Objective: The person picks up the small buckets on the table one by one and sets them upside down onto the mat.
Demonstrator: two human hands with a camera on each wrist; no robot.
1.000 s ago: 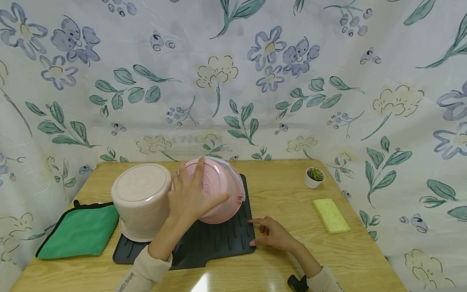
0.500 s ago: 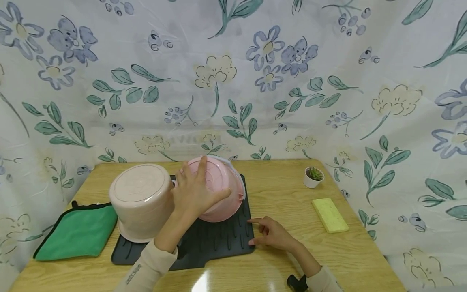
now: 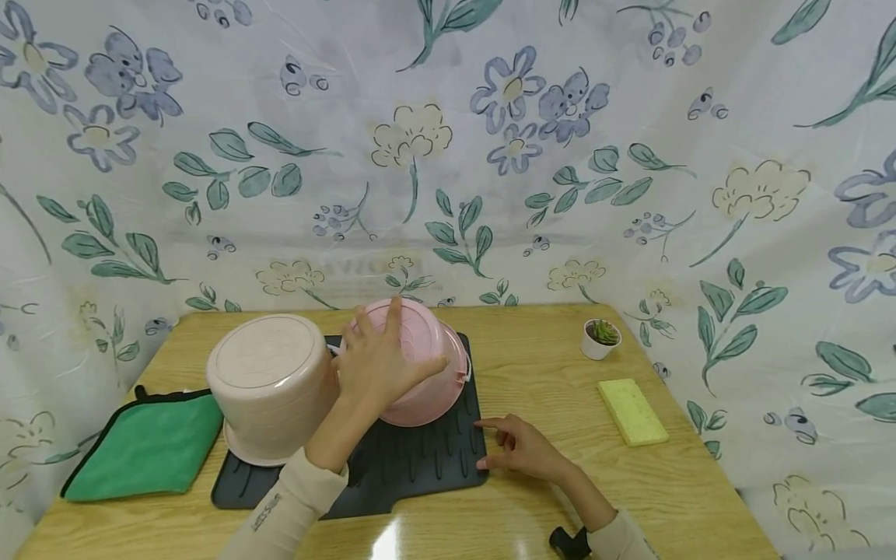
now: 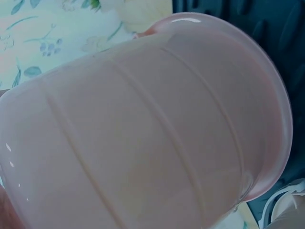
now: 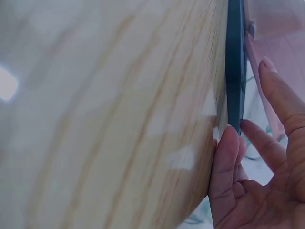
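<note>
A pink bucket [image 3: 420, 385] stands upside down on the dark ridged mat [image 3: 420, 467]. My left hand [image 3: 374, 365] holds it by its upturned bottom, fingers spread across and the thumb at the right edge. The bucket's ringed side and flared rim fill the left wrist view. Its pale handle [image 3: 467, 364] shows at the rim on the right. My right hand [image 3: 521, 447] rests at the mat's right edge, fingers loose, index finger and thumb against that edge. Left of the pink bucket, a cream bucket [image 3: 280, 404] also stands upside down on the mat.
A green cloth with black edging [image 3: 150, 447] lies on the wooden table [image 3: 532, 365] at the left. To the right are a yellow sponge [image 3: 632, 412] and a small potted succulent [image 3: 600, 340]. A floral curtain [image 3: 448, 155] hangs behind the table.
The pink bucket's handle has dropped from over its upper side to near the rim. My left hand has shifted slightly rightward on the bucket. The right hand stays at the mat edge.
</note>
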